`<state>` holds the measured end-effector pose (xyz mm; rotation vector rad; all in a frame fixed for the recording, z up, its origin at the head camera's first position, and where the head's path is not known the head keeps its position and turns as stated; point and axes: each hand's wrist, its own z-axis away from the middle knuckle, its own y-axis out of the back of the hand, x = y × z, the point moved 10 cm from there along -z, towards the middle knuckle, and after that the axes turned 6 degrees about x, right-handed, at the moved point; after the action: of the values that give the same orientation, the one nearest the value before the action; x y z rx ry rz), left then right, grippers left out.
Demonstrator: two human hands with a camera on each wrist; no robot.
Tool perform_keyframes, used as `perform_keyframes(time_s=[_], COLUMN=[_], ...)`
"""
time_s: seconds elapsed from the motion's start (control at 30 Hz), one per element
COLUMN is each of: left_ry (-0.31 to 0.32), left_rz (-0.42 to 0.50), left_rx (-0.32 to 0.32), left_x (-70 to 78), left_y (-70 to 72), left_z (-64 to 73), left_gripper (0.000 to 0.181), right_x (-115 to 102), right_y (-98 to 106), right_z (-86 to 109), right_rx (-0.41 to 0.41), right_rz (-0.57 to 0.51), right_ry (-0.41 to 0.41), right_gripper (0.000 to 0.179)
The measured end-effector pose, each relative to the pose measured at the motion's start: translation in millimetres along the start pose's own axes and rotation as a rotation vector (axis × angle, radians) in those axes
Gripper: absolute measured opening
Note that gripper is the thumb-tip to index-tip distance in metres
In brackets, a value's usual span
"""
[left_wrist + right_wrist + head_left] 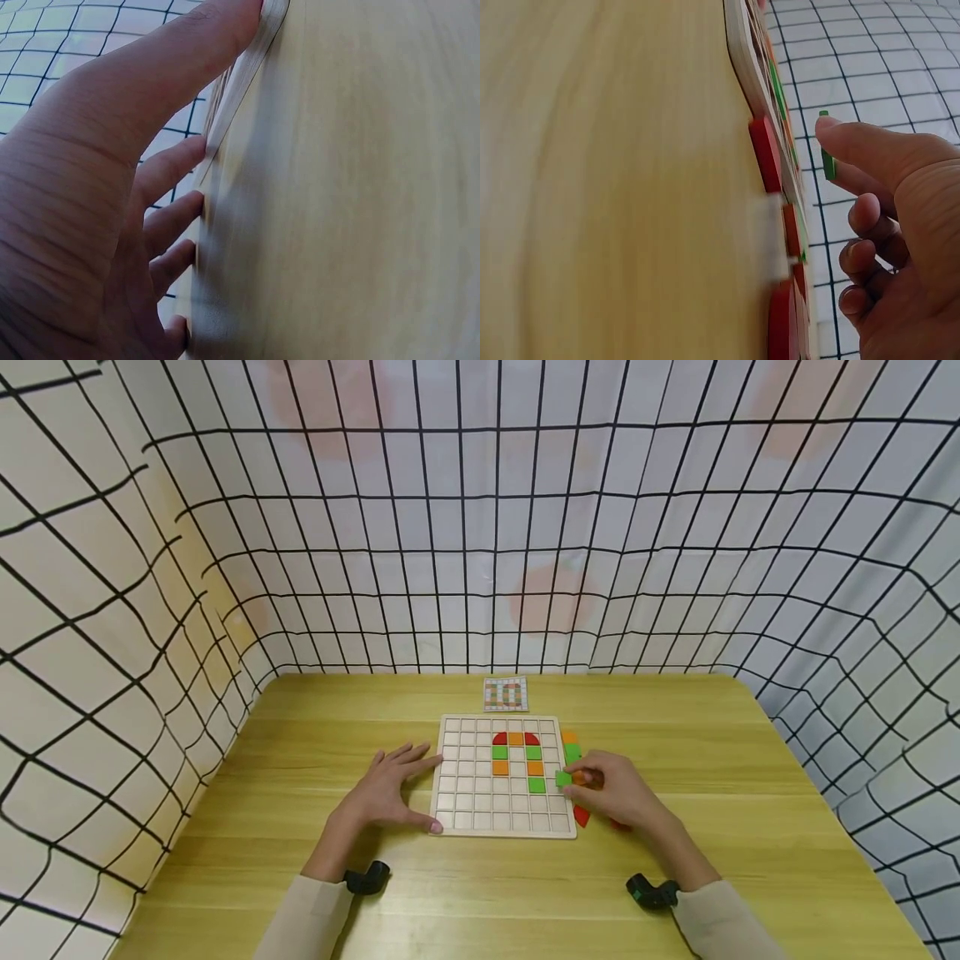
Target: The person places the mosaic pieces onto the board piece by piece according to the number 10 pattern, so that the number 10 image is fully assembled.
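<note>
Head view: the grid board [483,803] lies on the worktop [300,760], my landmark for everything here. Left hand [386,792] at its left side, fingers spread apart, nothing grasped; thumb at the near-left corner, index finger further up the edge, which I read as steadying it against sliding. Right hand [622,792] at the board's right edge, thumb and index finger pinching a green square [562,779] by its side, so much of its face shows. Right of the board's middle, red corner pieces [500,740], orange squares [500,767] and green squares [532,752] form an arch, its right leg one square longer than its left. Just beyond the far edge, a small patterned card [506,695], probably laid there to be seen past both hands. Loose pieces [581,816] cluster beside the right edge, presumably for short reaches; my right hand hides some. Left wrist view: thumb and index tip meet the board's edge, remaining fingers fanned beside it, perhaps for support. Right wrist view: the green square is raised clear of the board, pinched between thumb and index; other fingers curl inward, likely to keep clear of the loose pieces.
</note>
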<state>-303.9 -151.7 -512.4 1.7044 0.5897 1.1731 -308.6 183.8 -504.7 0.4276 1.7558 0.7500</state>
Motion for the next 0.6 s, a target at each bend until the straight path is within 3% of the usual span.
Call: perform_keyframes(time_s=[0.2,0.6], left_ry=[0.0,-0.005], left_rz=[0.008,0.012], left_rx=[0.004,0.003], left_x=[0.4,-0.7], left_y=[1.4,0.4], left_z=[1.0,0.4], left_gripper=[0.113,0.113], right_x=[-12,-33], right_y=[-14,-47], right_z=[-8.1,-24.0], right_rx=[-0.014,-0.05], right_rz=[0.02,-0.066], right_ry=[0.007,0.067], right_gripper=[0.029,0.026])
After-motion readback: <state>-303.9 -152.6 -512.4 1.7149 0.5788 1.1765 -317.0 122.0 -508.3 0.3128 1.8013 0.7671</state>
